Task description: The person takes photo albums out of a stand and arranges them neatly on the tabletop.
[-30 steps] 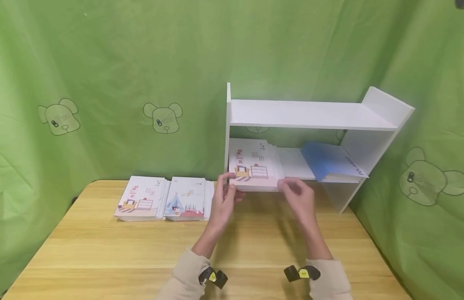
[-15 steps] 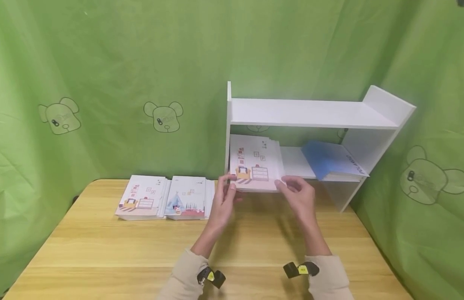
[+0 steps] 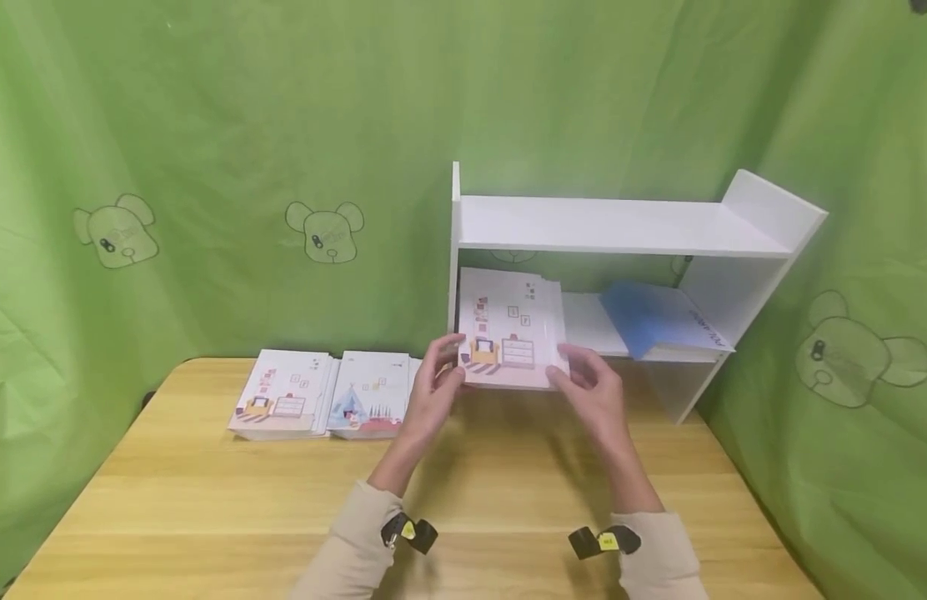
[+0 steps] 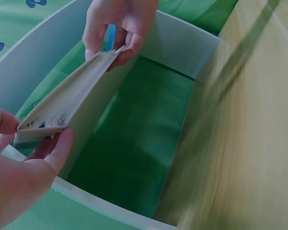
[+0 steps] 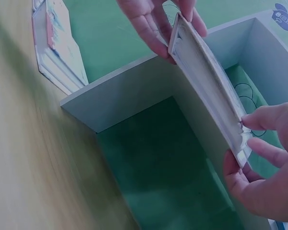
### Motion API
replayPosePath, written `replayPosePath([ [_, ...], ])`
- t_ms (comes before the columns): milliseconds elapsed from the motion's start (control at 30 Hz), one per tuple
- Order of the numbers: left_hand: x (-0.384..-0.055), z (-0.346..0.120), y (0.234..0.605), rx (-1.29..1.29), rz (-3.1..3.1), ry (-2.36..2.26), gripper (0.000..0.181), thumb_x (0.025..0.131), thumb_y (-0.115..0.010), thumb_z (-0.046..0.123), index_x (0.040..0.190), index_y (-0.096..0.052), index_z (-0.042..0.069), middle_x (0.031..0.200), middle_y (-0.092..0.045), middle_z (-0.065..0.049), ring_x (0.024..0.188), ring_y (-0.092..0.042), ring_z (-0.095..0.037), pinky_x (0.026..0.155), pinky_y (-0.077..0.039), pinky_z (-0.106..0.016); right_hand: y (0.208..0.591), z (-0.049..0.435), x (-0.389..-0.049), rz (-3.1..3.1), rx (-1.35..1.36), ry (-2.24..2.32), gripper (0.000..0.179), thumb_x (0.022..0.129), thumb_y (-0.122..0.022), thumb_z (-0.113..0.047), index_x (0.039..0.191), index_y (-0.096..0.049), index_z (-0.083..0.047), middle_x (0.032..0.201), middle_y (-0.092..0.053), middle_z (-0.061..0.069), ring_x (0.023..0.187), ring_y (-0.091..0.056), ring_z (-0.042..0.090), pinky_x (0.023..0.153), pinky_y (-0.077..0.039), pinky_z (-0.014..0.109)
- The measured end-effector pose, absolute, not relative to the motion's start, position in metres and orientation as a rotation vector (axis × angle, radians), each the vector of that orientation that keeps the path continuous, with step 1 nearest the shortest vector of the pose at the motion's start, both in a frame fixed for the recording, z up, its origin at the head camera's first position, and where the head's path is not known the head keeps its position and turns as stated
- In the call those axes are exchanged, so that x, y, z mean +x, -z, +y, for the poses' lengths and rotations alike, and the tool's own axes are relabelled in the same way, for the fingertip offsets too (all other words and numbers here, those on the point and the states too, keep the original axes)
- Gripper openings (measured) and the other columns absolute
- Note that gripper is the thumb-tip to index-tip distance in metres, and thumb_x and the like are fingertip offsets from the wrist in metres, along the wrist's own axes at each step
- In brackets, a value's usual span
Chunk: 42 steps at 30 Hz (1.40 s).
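Note:
A white book [image 3: 508, 321] with a printed drawing of an armchair and a chest of drawers lies over the left end of the middle shelf, its front edge jutting past the board. My left hand [image 3: 433, 392] holds its left front corner, and in the left wrist view the thumb and fingers [image 4: 62, 146] pinch that end. At the right front corner, my right hand [image 3: 594, 396] grips it between thumb and fingers. The right wrist view shows the book's page edges [image 5: 206, 81] between both hands. Whether its underside rests on the shelf is hidden.
The white two-tier shelf [image 3: 621, 225] stands at the table's back right. A blue book [image 3: 654, 321] marked POLAROID lies at the right end of its middle board. Two similar white books [image 3: 283, 392] lie on the wooden table [image 3: 231, 500] to the left. Green curtains surround the table.
The book's front edge has come slightly toward me. My right fingers have spread along its right side, and my left hand and forearm have shifted a little left.

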<state>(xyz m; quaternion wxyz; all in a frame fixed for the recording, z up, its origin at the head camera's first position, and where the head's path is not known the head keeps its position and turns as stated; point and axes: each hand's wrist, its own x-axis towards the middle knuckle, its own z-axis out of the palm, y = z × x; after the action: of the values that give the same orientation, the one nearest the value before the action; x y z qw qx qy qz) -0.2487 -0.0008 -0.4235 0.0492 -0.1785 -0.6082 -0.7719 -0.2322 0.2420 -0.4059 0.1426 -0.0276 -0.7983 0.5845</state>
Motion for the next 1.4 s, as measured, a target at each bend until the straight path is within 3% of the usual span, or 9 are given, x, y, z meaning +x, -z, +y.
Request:
replayPosePath([
  [167, -0.249, -0.004, 0.423, -0.603, -1.907, 2.322, 0.057, 0.097, -0.047, -0.004, 0.148, -0.049, 0.02, 0.143, -0.052, -0.019, 0.12, -0.062, -0.034, 0.096, -0.058, -0.041, 0.406, 0.244, -0.231, -2.298, -0.002, -1.69, 0.052, 0.096, -0.075, -0.025, 0.143, -0.058, -0.01, 0.144, -0.056, 0.014, 0.128, -0.056, 0.034, 0.098, -0.054, 0.025],
  [300, -0.247, -0.007, 0.425, -0.606, -1.952, 2.302, 0.059, 0.096, -0.048, -0.003, 0.149, -0.049, 0.023, 0.143, -0.052, -0.018, 0.118, -0.063, -0.033, 0.088, -0.058, -0.035, 0.406, 0.246, -0.228, -2.318, 0.032, -1.674, 0.054, 0.095, -0.075, -0.027, 0.143, -0.058, -0.01, 0.146, -0.056, 0.014, 0.128, -0.057, 0.035, 0.097, -0.054, 0.025],
  [567, -0.241, -0.012, 0.427, -0.637, -1.97, 2.329, 0.058, 0.094, -0.052, -0.002, 0.148, -0.049, 0.021, 0.147, -0.049, -0.019, 0.123, -0.06, -0.035, 0.098, -0.055, -0.052, 0.413, 0.249, -0.225, -2.311, 0.069, -1.689, 0.054, 0.095, -0.076, -0.022, 0.143, -0.058, -0.009, 0.146, -0.056, 0.013, 0.127, -0.058, 0.035, 0.091, -0.054, 0.019],
  [933, -0.235, -0.018, 0.434, -0.677, -1.952, 2.423, 0.056, 0.095, -0.053, 0.0, 0.148, -0.048, 0.018, 0.141, -0.05, -0.026, 0.121, -0.062, -0.038, 0.097, -0.056, -0.054, 0.421, 0.251, -0.215, -2.336, 0.1, -1.692, 0.057, 0.094, -0.077, -0.021, 0.145, -0.055, -0.008, 0.147, -0.054, 0.015, 0.124, -0.059, 0.037, 0.089, -0.054, 0.018],
  [1233, -0.229, -0.022, 0.437, -0.688, -2.008, 2.398, 0.055, 0.096, -0.054, -0.001, 0.147, -0.05, 0.02, 0.143, -0.05, -0.025, 0.123, -0.06, -0.038, 0.095, -0.059, -0.046, 0.424, 0.254, -0.206, -2.384, 0.106, -1.696, 0.063, 0.093, -0.078, -0.021, 0.148, -0.052, -0.01, 0.148, -0.052, 0.014, 0.123, -0.059, 0.039, 0.09, -0.056, 0.024],
  [1400, -0.225, -0.024, 0.44, -0.697, -2.039, 2.413, 0.055, 0.095, -0.055, -0.002, 0.146, -0.049, 0.018, 0.14, -0.05, -0.026, 0.122, -0.06, -0.038, 0.096, -0.057, -0.051, 0.426, 0.255, -0.199, -2.397, 0.106, -1.696, 0.065, 0.092, -0.079, -0.02, 0.149, -0.05, -0.011, 0.145, -0.053, 0.015, 0.118, -0.06, 0.038, 0.085, -0.057, 0.024],
])
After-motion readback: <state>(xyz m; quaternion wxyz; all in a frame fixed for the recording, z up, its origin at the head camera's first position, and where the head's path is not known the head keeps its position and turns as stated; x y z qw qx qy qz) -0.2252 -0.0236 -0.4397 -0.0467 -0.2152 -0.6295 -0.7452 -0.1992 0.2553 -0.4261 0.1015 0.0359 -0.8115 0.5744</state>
